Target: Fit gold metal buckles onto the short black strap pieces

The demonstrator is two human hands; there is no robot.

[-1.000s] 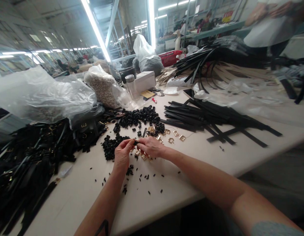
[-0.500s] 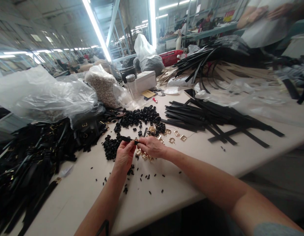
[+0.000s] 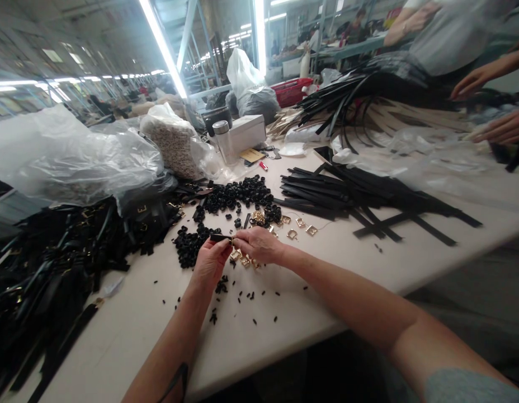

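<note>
A short black strap (image 3: 220,238) is pinched between the thumb and fingers of my left hand (image 3: 212,257). My right hand (image 3: 262,245) closes on the strap's right end, where a small bit of gold metal shows at the fingertips; the fingers hide most of it. Gold buckles (image 3: 244,261) lie under and beside my right hand, with more buckles (image 3: 311,230) further right. Left of my left hand is a heap of small black loops (image 3: 188,249). Behind both hands spreads a larger pile of black loops (image 3: 243,193).
Black straps (image 3: 318,193) lie stacked on the right of the table (image 3: 347,274). Finished-looking black belts with buckles (image 3: 75,246) pile up at left, below a clear plastic bag (image 3: 83,157). A glass bottle (image 3: 223,143) stands at the back. A co-worker's hands (image 3: 505,126) reach in at right.
My hands stay together on the strap, with gold metal now showing between them. At the right, a co-worker's hands have come into view over the table. The view has shifted slightly.
</note>
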